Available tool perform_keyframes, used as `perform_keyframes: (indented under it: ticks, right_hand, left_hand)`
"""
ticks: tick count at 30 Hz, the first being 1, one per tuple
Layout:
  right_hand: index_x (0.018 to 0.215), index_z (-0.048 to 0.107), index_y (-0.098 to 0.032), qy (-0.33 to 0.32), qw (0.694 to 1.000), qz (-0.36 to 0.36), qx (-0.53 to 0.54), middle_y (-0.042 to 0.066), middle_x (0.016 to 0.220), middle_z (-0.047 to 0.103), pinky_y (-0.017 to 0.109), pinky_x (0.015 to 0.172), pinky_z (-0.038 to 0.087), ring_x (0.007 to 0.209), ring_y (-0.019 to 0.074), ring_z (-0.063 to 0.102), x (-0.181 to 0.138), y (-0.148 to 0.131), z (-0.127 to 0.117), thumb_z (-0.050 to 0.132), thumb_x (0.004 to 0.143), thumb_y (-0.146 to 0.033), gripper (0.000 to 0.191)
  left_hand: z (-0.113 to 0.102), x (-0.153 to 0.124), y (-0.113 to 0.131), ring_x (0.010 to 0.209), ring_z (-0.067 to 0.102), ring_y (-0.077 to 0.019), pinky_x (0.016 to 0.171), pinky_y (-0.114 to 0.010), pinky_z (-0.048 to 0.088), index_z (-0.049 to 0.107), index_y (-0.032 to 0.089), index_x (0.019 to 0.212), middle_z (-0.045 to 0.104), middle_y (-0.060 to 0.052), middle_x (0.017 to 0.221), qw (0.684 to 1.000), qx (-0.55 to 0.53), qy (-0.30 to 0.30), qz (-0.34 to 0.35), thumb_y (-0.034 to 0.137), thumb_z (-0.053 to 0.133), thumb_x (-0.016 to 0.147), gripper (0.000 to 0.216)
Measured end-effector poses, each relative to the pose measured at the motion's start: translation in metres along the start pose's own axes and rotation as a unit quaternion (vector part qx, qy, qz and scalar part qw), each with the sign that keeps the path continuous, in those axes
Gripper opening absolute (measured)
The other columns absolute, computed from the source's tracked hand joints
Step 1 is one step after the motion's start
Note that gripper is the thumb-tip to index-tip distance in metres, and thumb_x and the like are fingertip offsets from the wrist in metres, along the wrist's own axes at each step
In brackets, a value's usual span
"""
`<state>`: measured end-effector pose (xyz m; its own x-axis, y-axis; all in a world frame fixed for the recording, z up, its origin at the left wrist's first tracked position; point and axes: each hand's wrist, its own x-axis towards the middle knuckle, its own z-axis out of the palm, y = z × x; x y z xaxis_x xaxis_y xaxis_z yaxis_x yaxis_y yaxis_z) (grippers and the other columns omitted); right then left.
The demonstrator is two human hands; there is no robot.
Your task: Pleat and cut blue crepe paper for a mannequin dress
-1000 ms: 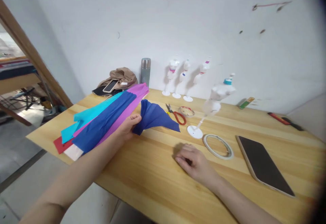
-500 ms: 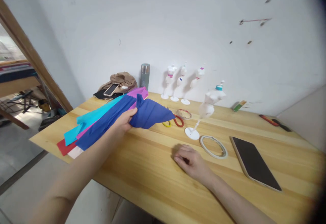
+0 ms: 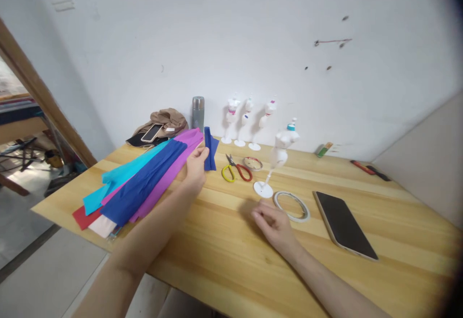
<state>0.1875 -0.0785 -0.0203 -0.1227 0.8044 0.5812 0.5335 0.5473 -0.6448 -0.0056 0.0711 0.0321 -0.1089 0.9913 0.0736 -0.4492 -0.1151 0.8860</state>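
The left hand [image 3: 197, 167] pinches a blue paper [image 3: 210, 150], its long axis upright, just beside the scissors [image 3: 236, 171]. The right hand [image 3: 274, 225] rests loosely curled and empty on the tabletop [image 3: 217, 241], farther from the scissors.

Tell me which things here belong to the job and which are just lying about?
In use: blue paper piece, pinched in the left hand; coloured paper stack beside it.
Lying about, untouched: scissors, tape ring, tablet, flask, small mannequin.
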Motion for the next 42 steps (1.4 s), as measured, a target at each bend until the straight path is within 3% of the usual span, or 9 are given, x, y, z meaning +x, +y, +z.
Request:
perform_keyframes:
  ticks: [7,15,21,25,30,34,37,39,42]
  right_hand:
    - [0.064,0.060,-0.020,0.144,0.981,0.115,0.051,0.001,0.060,0.056,0.030,0.059,0.041,0.061,0.0171,0.053,0.002,0.023,-0.008,0.057,0.084,-0.041,0.029]
    - [0.091,0.057,-0.020,0.293,0.934,0.188,0.082,0.005,0.082,0.062,0.029,0.060,0.046,0.069,0.0162,0.056,0.005,0.049,-0.018,0.060,0.081,-0.036,0.019]
    - [0.117,0.057,-0.022,0.249,0.943,0.210,0.064,0.013,0.119,0.063,0.034,0.065,0.052,0.071,0.0167,0.060,0.018,0.069,-0.024,0.064,0.074,-0.035,0.046]
    - [0.121,0.058,-0.023,0.181,0.957,0.228,-0.008,0.010,0.114,0.067,0.033,0.060,0.050,0.063,0.0159,0.058,0.028,0.076,-0.023,0.066,0.073,-0.038,0.051]
    - [0.119,0.058,-0.020,0.187,0.952,0.239,-0.044,0.008,0.099,0.069,0.033,0.058,0.048,0.060,0.0159,0.056,0.029,0.070,-0.023,0.066,0.073,-0.040,0.051]
    - [0.109,0.054,-0.021,0.237,0.951,0.184,-0.067,0.006,0.091,0.063,0.031,0.058,0.047,0.063,0.0160,0.055,0.016,0.053,-0.022,0.056,0.082,-0.038,0.032]
    - [0.097,0.056,-0.021,0.186,0.969,0.148,-0.074,0.002,0.078,0.059,0.030,0.060,0.046,0.063,0.0161,0.054,0.008,0.037,-0.017,0.054,0.084,-0.033,0.018]
    - [0.095,0.057,-0.021,0.121,0.982,0.112,-0.089,0.002,0.078,0.059,0.030,0.060,0.047,0.064,0.0160,0.054,0.010,0.031,-0.010,0.053,0.083,-0.027,0.014]
    - [0.097,0.057,-0.021,0.046,0.989,0.071,-0.119,0.006,0.090,0.062,0.030,0.064,0.050,0.073,0.0173,0.058,0.022,0.033,0.001,0.047,0.082,-0.019,0.018]
  left_hand:
    - [0.030,-0.027,-0.035,0.070,0.056,-0.0111,0.069,-0.023,0.045,0.065,0.016,0.071,0.059,0.001,0.074,0.995,0.056,0.013,0.079,0.018,0.071,0.068,0.007]
    - [0.047,-0.060,-0.031,0.075,0.053,-0.0147,0.069,-0.027,0.045,0.066,0.019,0.074,0.053,-0.001,0.075,0.975,0.136,-0.058,0.166,0.026,0.067,0.075,0.008]
    - [0.035,-0.064,-0.019,0.079,0.048,-0.0199,0.084,-0.035,0.041,0.070,0.024,0.073,0.054,-0.004,0.071,0.933,0.216,-0.112,0.265,0.033,0.067,0.079,0.011]
    - [0.021,-0.060,-0.012,0.077,0.049,-0.0213,0.086,-0.037,0.039,0.072,0.025,0.075,0.057,-0.004,0.069,0.912,0.254,-0.124,0.297,0.032,0.067,0.079,0.009]
    - [0.001,-0.056,0.004,0.075,0.051,-0.0209,0.083,-0.036,0.040,0.073,0.026,0.073,0.060,-0.004,0.069,0.894,0.283,-0.110,0.331,0.027,0.070,0.076,0.005]
    - [-0.019,-0.039,0.021,0.073,0.052,-0.0178,0.081,-0.031,0.042,0.072,0.024,0.067,0.059,-0.001,0.066,0.911,0.277,-0.029,0.304,0.023,0.075,0.069,0.003]
    - [-0.034,-0.019,0.033,0.067,0.053,-0.0141,0.074,-0.028,0.045,0.069,0.019,0.067,0.060,0.001,0.063,0.960,0.181,0.108,0.183,0.022,0.073,0.068,0.006]
    - [-0.044,-0.007,0.039,0.065,0.056,-0.0128,0.073,-0.027,0.048,0.067,0.016,0.070,0.064,0.001,0.066,0.986,0.060,0.128,0.087,0.024,0.073,0.069,0.010]
    - [-0.056,0.003,0.042,0.063,0.061,-0.0139,0.069,-0.029,0.052,0.065,0.015,0.074,0.067,-0.001,0.067,0.994,-0.036,0.089,-0.042,0.027,0.076,0.068,0.018]
